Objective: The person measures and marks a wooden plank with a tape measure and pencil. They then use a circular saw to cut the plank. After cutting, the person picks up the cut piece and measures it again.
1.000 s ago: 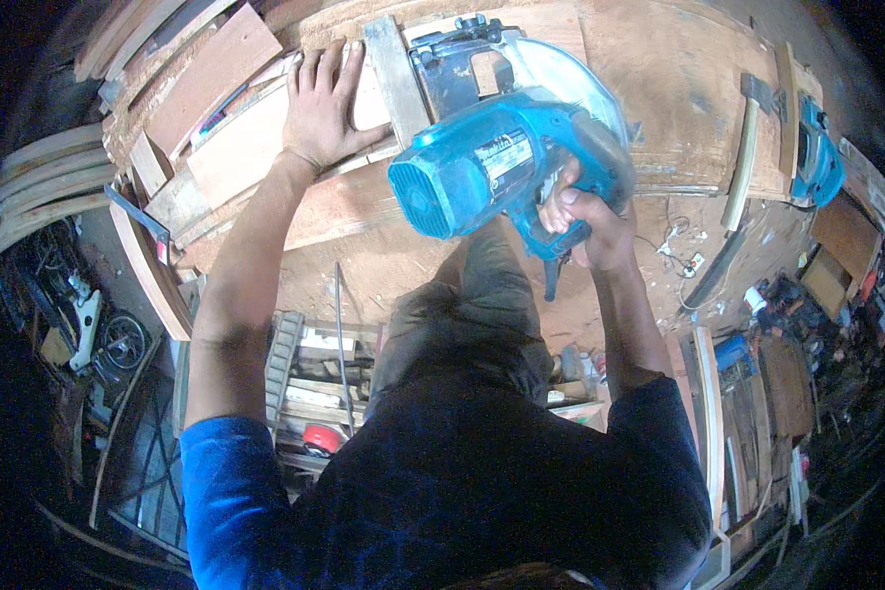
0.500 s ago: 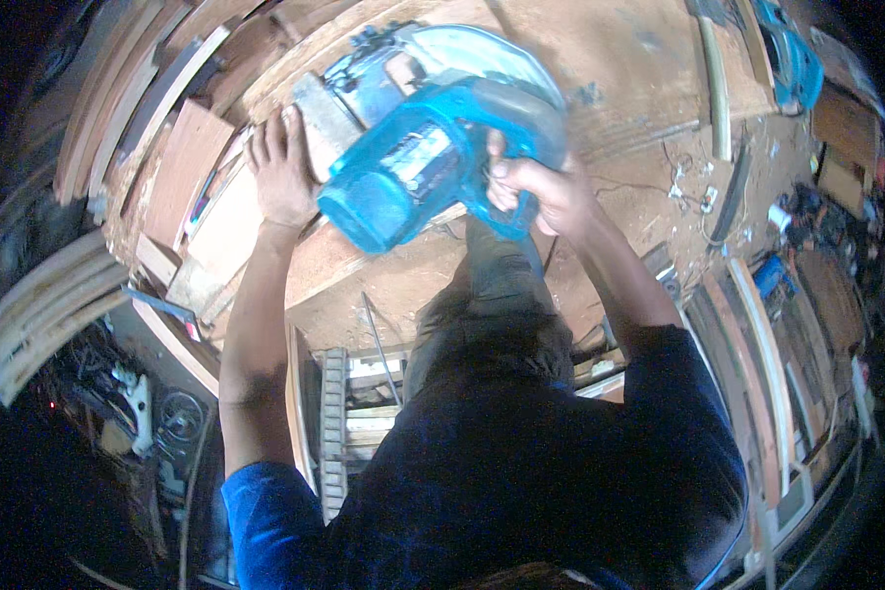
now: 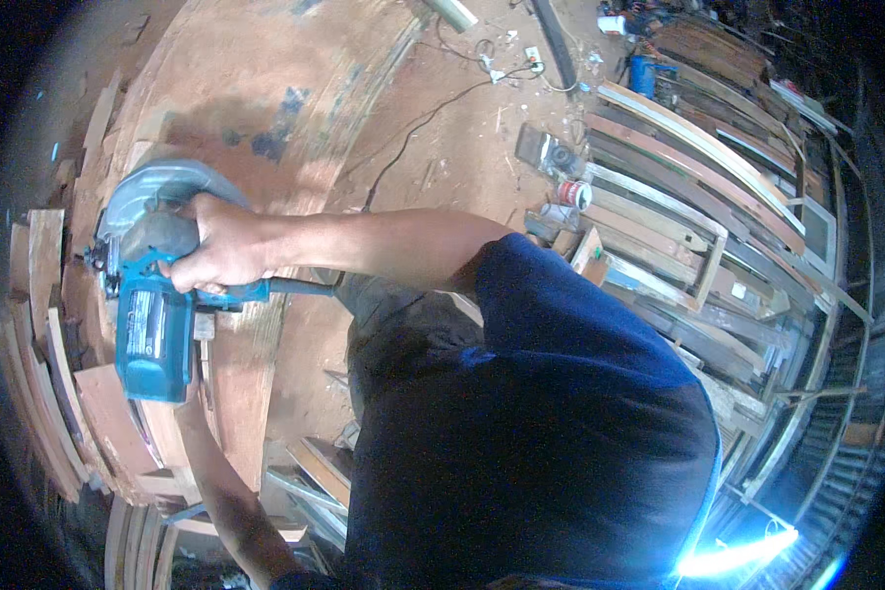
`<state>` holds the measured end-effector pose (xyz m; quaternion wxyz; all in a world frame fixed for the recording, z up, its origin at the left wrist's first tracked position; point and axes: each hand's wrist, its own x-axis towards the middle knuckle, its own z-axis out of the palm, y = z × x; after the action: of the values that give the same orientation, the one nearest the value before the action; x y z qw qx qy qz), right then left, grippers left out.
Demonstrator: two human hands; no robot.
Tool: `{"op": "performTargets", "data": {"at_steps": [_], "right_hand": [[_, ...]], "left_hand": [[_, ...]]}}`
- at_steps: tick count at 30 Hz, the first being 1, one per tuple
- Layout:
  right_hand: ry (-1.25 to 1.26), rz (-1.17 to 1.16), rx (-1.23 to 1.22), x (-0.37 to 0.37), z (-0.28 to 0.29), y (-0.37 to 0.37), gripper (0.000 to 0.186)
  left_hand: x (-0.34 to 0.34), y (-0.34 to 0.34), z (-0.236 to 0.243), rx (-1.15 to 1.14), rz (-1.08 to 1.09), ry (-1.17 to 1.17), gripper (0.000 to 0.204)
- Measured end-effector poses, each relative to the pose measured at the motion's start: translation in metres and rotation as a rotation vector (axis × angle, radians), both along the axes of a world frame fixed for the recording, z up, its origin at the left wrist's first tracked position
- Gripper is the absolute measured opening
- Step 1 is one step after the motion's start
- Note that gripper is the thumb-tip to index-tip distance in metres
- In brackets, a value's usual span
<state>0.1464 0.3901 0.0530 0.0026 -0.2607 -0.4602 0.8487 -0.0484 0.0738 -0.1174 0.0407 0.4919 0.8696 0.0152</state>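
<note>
My right hand (image 3: 226, 251) grips the handle of a teal circular saw (image 3: 152, 344) with a silver blade guard, at the left of the picture. The saw sits over a broad plywood work surface (image 3: 216, 69), beside a narrow wooden piece (image 3: 206, 329). My left hand (image 3: 187, 388) is mostly hidden behind the saw's motor housing, its forearm reaching up from below, so its fingers cannot be seen. Light boards (image 3: 167, 442) lie around that hand.
Stacked boards (image 3: 34, 393) line the far left, and more timber lengths (image 3: 678, 197) lie at the right. A black cord (image 3: 398, 147) runs across the dusty floor. A blue tool (image 3: 644, 74), scraps and a glowing light tube (image 3: 737, 556) are also in view.
My view has swung round, so the saw and both arms appear farther left and turned. My left hand, earlier spread on the boards, is now mostly behind the saw; my right still grips it.
</note>
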Motion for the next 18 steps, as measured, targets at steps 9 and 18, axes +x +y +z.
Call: {"op": "performTargets", "data": {"at_steps": [9,18], "right_hand": [[0.048,-0.029,0.059,-0.014,-0.006,-0.002,0.013],[0.052,0.005,-0.081,-0.025,-0.004,-0.002,0.022]], "left_hand": [[0.001,0.0,0.025,-0.099,0.019,0.037,0.095],[0.024,0.015,0.044,-0.144,0.168,0.0,0.097]]}}
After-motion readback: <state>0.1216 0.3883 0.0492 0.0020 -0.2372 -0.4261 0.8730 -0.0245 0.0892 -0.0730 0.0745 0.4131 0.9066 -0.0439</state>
